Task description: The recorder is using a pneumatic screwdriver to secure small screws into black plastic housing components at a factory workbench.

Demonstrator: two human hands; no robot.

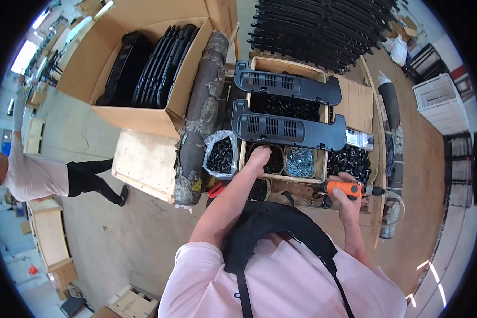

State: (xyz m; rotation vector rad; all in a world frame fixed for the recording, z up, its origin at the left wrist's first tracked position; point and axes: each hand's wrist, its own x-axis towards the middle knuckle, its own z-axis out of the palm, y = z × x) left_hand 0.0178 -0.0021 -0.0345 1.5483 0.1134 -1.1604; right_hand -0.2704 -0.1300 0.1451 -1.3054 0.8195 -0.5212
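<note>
My left hand (259, 158) reaches down into a round container of small dark parts (273, 164), its fingers curled, and what they pinch is hidden. In my right hand (347, 200) is an orange power screwdriver (344, 188), held level with its black end pointing right. Beyond my hands, two dark grey vented plastic panels (289, 131) lie across the wooden box, one behind the other. Silvery screws (300, 161) fill a compartment right of my left hand. Black clips (350, 164) are heaped behind the screwdriver.
A bag of black parts (221, 155) and red-handled pliers (215, 190) are on the left. Beyond the wrapped roller (200, 111) stands a cardboard box (135, 114) holding black panels. More black panels (318, 32) are stacked at the back. A person (42, 175) walks at far left.
</note>
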